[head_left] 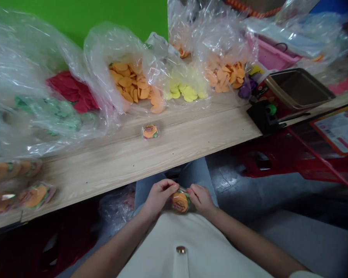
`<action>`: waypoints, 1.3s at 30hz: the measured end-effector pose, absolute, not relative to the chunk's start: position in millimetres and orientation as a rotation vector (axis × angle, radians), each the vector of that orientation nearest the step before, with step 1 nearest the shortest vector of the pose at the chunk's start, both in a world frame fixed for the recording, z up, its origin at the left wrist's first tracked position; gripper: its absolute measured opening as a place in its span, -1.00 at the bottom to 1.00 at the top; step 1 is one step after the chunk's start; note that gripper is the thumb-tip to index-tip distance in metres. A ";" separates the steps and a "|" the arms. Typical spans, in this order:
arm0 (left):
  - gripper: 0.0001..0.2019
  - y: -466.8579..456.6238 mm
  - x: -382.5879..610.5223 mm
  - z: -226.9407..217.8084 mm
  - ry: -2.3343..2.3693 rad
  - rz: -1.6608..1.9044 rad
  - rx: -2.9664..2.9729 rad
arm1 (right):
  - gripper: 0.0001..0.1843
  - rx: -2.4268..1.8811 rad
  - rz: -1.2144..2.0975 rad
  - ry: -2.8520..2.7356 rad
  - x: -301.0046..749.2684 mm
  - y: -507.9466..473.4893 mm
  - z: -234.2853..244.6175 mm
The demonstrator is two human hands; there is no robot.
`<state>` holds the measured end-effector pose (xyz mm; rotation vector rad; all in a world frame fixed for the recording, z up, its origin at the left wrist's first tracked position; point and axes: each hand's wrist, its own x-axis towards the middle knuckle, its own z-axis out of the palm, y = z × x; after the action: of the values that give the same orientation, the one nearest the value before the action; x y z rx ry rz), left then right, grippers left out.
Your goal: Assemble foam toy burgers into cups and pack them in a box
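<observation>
Close to my body, below the table's front edge, I hold a small clear plastic box [180, 201] with orange and green pieces inside and a printed label on its front. My left hand [161, 196] pinches its upper left corner, fingers closed. On the opposite side, my right hand [201, 199] grips the upper right edge, also closed. Up on the table lies a similar clear box [150, 131] holding an orange piece with print and some green, apart from both hands. The undersides of my fingers are hidden.
Along the back of the wooden table [174, 135] stand clear bags with red pieces [73, 91], orange pieces [130, 81] and yellow pieces [187, 92]. Filled boxes [36, 195] sit at the left. To the right are a brown tray [303, 89], a pink basket [274, 52] and a black holder [262, 117].
</observation>
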<state>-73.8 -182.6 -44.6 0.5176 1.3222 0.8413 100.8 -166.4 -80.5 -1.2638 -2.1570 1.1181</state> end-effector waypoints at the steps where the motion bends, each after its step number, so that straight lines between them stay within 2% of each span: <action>1: -0.77 -180.6 -72.9 -45.7 1.316 0.835 0.513 | -0.61 -1.279 1.122 -2.145 101.6 -166.1 -80.8; 14: -0.77 -181.6 -81.9 -41.1 1.269 0.798 0.462 | -0.59 -1.326 1.182 -2.123 101.3 -159.6 -83.2; 19: -0.80 -166.5 -75.5 -45.3 1.277 0.809 0.580 | -0.64 -1.178 1.469 -2.189 99.1 -125.2 -65.3; 23: -0.78 -164.4 -79.0 -40.3 1.221 0.743 0.601 | -0.57 -1.051 1.687 -2.111 92.3 -118.1 -63.3; 28: -0.73 -188.4 -89.9 -40.3 1.169 0.689 0.487 | -0.56 -1.171 1.573 -1.932 101.3 -136.4 -81.7; 32: -0.77 -195.3 -87.0 -44.0 1.227 0.754 0.386 | -0.57 -1.285 1.475 -1.892 107.9 -145.0 -84.2; 36: -0.83 -181.8 -87.1 -36.5 1.271 0.769 0.567 | -0.59 -1.251 1.367 -1.968 107.6 -144.2 -75.6; 39: -0.84 -174.1 -91.5 -29.1 1.282 0.729 0.674 | -0.61 -1.173 1.425 -2.008 109.0 -140.7 -67.5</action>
<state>-91.5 -174.1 -29.1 0.6735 1.2819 0.7287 109.0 -140.7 -67.5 -1.1726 -2.0085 1.4246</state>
